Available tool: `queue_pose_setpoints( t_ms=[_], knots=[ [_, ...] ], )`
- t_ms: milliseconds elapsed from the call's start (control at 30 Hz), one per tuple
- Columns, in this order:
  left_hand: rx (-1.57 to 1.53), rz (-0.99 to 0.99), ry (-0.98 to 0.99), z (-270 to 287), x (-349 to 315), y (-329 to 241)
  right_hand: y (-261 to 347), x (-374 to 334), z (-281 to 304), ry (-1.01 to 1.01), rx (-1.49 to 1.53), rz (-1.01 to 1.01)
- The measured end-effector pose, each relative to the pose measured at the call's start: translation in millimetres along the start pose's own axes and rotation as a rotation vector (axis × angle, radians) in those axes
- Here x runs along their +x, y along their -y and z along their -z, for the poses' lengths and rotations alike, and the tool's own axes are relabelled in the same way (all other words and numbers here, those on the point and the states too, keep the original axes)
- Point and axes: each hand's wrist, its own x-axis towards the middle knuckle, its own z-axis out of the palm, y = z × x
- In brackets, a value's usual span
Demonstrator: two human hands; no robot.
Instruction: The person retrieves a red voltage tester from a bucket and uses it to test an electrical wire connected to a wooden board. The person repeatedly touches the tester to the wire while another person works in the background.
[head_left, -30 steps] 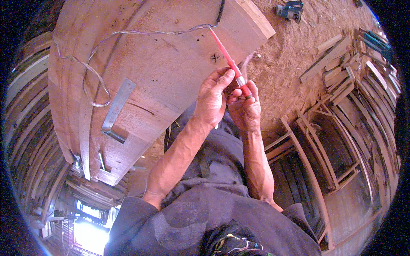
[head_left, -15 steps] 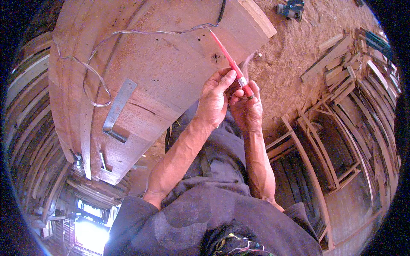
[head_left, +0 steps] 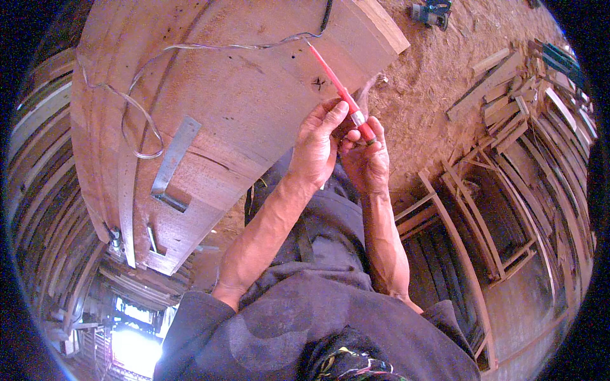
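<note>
By the right edge of the wooden board (head_left: 254, 108), gripping a slender red pen-like tool (head_left: 339, 87) with both bare hands: pinching the middle of it between thumb and fingers of the left hand (head_left: 316, 149), and closing the fingers of the right hand (head_left: 368, 164) around its rear end, just behind a silvery band (head_left: 358, 119). Slanting it over the board, pointing the thin tip (head_left: 309, 43) toward the board's far end, close in view to a twisted cable (head_left: 216, 46); being unable to tell touching from mere overlapping. As for progress, judging by sight alone: already having the tool in hand and aimed, but showing no sure contact with the board and no mark plainly coming from it, so seemingly leaving any use of it unfinished. Facing, toward the board's near end, a small metal square (head_left: 151, 239), then a larger L-shaped square (head_left: 176, 152) lying flat; farther up the board, a dark star-shaped mark (head_left: 318, 83) and the looping cable. Looking right of the board, taking in sawdust-strewn floor (head_left: 413, 120), wooden frames (head_left: 460, 244) and offcuts (head_left: 486, 85); left of the board, long slats (head_left: 44, 117); beyond its far corner, a power tool (head_left: 433, 14).
</note>
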Motion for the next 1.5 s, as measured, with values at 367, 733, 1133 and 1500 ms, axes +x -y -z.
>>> queue_pose_setpoints(
  t_ms=[367, 733, 1133, 1500],
  knots=[
    [0.026, -0.015, -0.020, 0.5, -0.3, 1.7, 0.4, -0.6, 4.2, 0.096, -0.001, -0.020],
    [-0.088, -0.079, -0.023, 2.9, -17.7, -10.7, -5.7, -4.4, -0.4, 0.173, -0.066, -0.071],
    [-0.153, -0.105, 0.017, 22.7, -27.7, -13.2, -16.5, -5.3, -6.5, 0.077, -0.210, -0.074],
    [-0.182, -0.100, -0.012, 28.1, -26.1, -13.3, -20.5, -3.8, -3.1, 0.153, -0.191, -0.070]
  ],
)
